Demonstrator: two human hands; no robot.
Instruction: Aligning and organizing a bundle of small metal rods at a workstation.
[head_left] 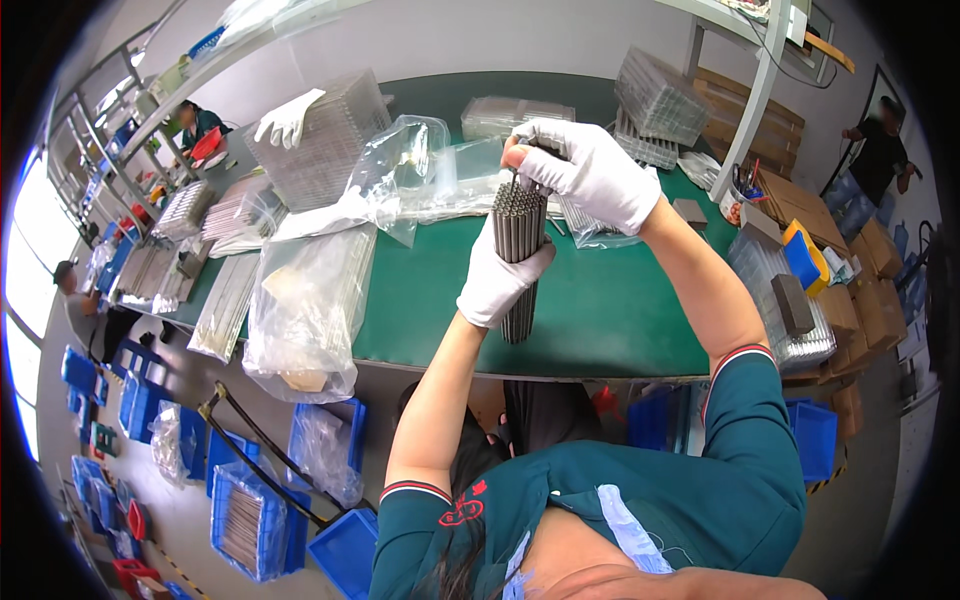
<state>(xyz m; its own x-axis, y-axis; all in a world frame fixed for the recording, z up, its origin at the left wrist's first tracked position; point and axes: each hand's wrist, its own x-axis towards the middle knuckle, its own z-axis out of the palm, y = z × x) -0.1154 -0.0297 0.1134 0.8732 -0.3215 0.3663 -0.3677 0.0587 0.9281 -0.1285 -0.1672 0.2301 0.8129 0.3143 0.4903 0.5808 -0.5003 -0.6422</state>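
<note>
A tight bundle of thin grey metal rods (518, 222) stands nearly upright over the green table (430, 325), its many rod ends facing up. My left hand (492, 283), in a white glove, is closed around the bundle at about mid-height. Just above the rod ends, my gloved right hand (605, 178) has its fingers pinched together, with a bare thumb tip showing. A thin dark piece reaches from that pinch down to the top of the bundle; I cannot make out what it is.
Clear plastic bags (310, 310) lie at the left, below stacked clear trays (320, 135) topped by a white glove (290, 118). More trays (660, 95) stand at the back right. A dark block (792, 304) rests on the right. Blue bins (345, 550) stand on the floor; other people sit or stand farther off.
</note>
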